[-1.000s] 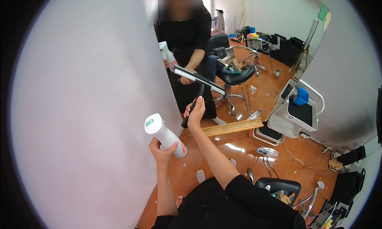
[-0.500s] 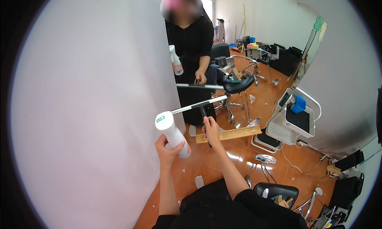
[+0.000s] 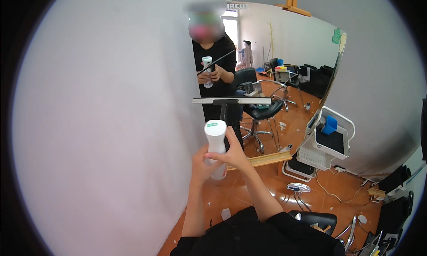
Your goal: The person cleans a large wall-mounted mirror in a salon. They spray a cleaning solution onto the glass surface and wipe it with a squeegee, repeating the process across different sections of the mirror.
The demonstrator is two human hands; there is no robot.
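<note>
Pale wall (image 3: 111, 122) fills the whole L side, & a big mirror (image 3: 298, 40) leans past it w/ bits of the room shining back. Shiny orange floor (image 3: 275, 185) is down below, w/ small white scraps on it. I see a person in black w/ both hands up, nr the wall's edge. Their white bottle (image 3: 216, 138) is in front of the body, abt upright, btwn the two hands, green mark on top. L hand (image 3: 202, 165) hugs the low part; its fingers curl round, but can't tell where the tips end, they're hidden. R hand (image 3: 234, 153) has its thumb laid flat across the bottle's front, pointer finger up along the side. Black squeegee (image 3: 223, 109) handle goes down btwn R hand & bottle; can't see how the other fingers grip it. Its long blade sits level above the bottle cap, apart from the glass. Wood ledge (image 3: 275, 159) is just past R hand. Off to the R: white cart (image 3: 313, 157) w/ a blue cup (image 3: 329, 125), a silver footrest (image 3: 298, 187), & a black chair (image 3: 322, 219) nr the person's R sleeve (image 3: 289, 231).
</note>
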